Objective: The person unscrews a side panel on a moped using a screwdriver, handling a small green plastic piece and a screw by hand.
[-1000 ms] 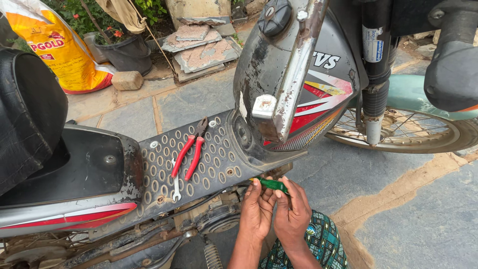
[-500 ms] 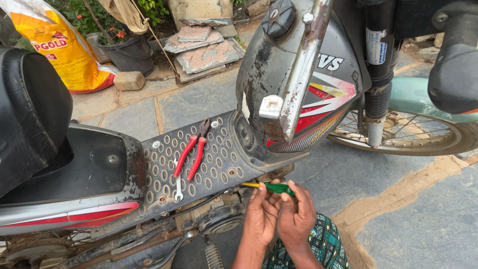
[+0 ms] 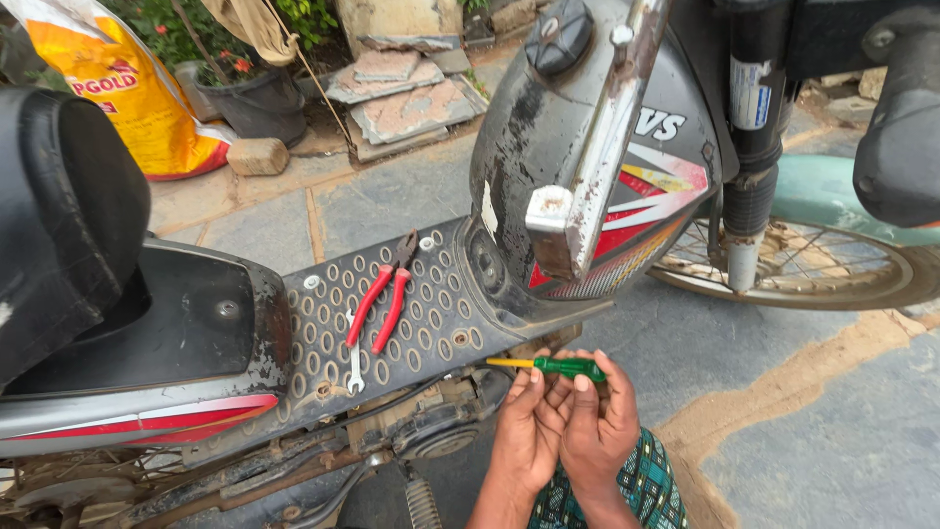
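Two bare hands, left hand [image 3: 526, 427] and right hand [image 3: 599, 431], forearms uncovered, no sleeves, rings or gloves seen. Below the wrists, green checked cloth garment [image 3: 641, 485] with dark lines.

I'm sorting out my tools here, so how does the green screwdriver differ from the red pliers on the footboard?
The screwdriver has a green handle and a single yellow shaft; the pliers have two red handles and dark jaws. The screwdriver is held at the fingertips of both the left hand and the right hand, lying roughly level, while the pliers lie untouched on the perforated footboard, running diagonally. The screwdriver looks shorter than the pliers. Both are hand tools beside the scooter's front.
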